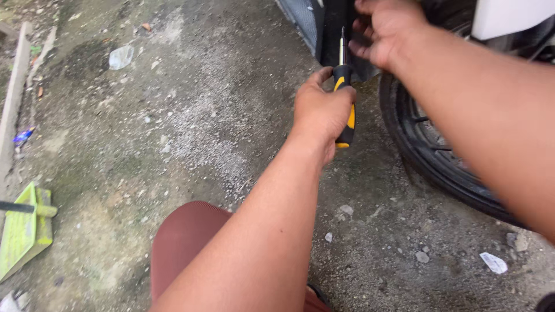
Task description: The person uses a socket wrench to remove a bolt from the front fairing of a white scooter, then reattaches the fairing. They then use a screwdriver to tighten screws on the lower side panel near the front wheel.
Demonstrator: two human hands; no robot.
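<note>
- Head view: we see the left hand (321,110) clamped around the black-and-yellow handle of a screwdriver (344,98), its metal shaft pointing up toward the lower edge of a black panel (335,29) on a vehicle.
- The right hand (384,29) reaches across and rests on that same panel, fingers curled over it near the shaft's tip; we cannot tell whether it grips the panel or only steadies it.
- The tip meets the panel in shadow, so we cannot see a screw or say whether it is seated; we judge the fastening work to be under way, with nothing visibly removed and the panel in place.
- Just to the right of the screwdriver stands a black tyre (428,156), close beside the panel; above it sits a white body part (509,17).
- The right forearm crosses over the tyre and hides much of it.
- Below, a knee in reddish-brown cloth (185,242) shows above the rough concrete floor (191,115).
- On that floor lie small stones, a clear plastic scrap (120,56) and a white scrap (493,263); at far left lies a yellow-green dustpan (23,231), well apart from the hands.
</note>
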